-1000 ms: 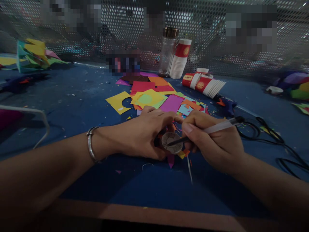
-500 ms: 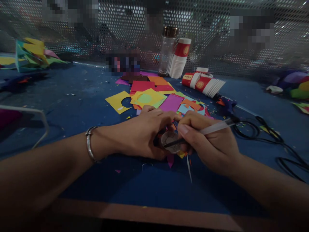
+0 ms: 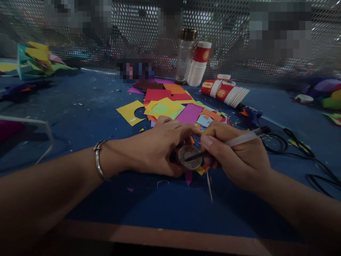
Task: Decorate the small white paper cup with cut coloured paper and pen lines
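Observation:
My left hand [image 3: 160, 149], a silver bangle at its wrist, curls round a small round object [image 3: 193, 161] whose pale flat face is turned up toward me. Dark pen lines mark that face; the rest of the object is hidden by my fingers. A pen [image 3: 243, 138] with a translucent barrel is pinched in my right hand [image 3: 234, 156]. Its dark tip rests on the round face. A purple pointed paper piece [image 3: 188, 177] and yellow and orange scraps show just below the object.
Coloured paper sheets [image 3: 160, 106] lie beyond my hands. Behind them stand a glass bottle [image 3: 184, 58] and stacked paper cups [image 3: 198, 67]. More cups [image 3: 223, 91] lie on their side near a glue gun [image 3: 250, 115]. A black cable [image 3: 298, 153] coils at right. A perforated metal screen [image 3: 144, 32] borders the back.
My right hand and the pen have shifted slightly right. The pen tip sits closer to the middle of the round face, which now shows more lines.

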`<state>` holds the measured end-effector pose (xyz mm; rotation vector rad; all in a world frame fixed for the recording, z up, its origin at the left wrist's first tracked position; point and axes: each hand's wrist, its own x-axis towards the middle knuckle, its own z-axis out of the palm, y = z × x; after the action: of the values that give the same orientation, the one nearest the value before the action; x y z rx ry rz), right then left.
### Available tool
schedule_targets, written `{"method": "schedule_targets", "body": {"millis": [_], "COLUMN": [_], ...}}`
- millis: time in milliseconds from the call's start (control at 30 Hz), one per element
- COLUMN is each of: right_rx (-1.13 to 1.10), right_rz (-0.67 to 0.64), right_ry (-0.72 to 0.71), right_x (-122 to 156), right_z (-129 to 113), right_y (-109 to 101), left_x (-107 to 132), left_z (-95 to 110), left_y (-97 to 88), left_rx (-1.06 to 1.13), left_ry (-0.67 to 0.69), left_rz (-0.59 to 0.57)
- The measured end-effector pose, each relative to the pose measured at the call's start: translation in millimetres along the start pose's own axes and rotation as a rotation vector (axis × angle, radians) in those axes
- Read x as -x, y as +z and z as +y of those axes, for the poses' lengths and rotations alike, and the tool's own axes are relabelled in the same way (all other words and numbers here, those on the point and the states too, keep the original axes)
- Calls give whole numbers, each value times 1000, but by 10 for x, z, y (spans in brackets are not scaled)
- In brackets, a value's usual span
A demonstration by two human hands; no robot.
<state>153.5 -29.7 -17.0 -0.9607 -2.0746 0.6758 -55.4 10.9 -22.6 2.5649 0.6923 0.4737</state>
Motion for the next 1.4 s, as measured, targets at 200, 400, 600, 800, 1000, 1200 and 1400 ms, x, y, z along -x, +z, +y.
{"method": "schedule_targets", "body": {"millis": [200,400,600,800,1000,1200,1400], "right_rx": [9,-52,-91,-42,13,-16,-46], "right_rz": [-1,-19,-41,-8,-8,-19,-33], "right_ry": [-15,-4,16,9,-20,-40,-29], "right_x": [1,-6,10,24,16,-1,2], "right_z": [2,-1,29,27,17,-9,-30], "right_y": [-2,45,64,17,7,19,35], "left_x": [2,-2,-9,-1,1,1,-3], "left_z": [-6,12,10,-4,-12,-1,1], "left_y": [11,-3,-10,14,23,-1,-11], "left_rx": [4,20,34,31,38,33,28], "left_ry": [12,9,8,10,27,7,9], "left_rz": [7,-8,-26,3,15,-11,-33]}}
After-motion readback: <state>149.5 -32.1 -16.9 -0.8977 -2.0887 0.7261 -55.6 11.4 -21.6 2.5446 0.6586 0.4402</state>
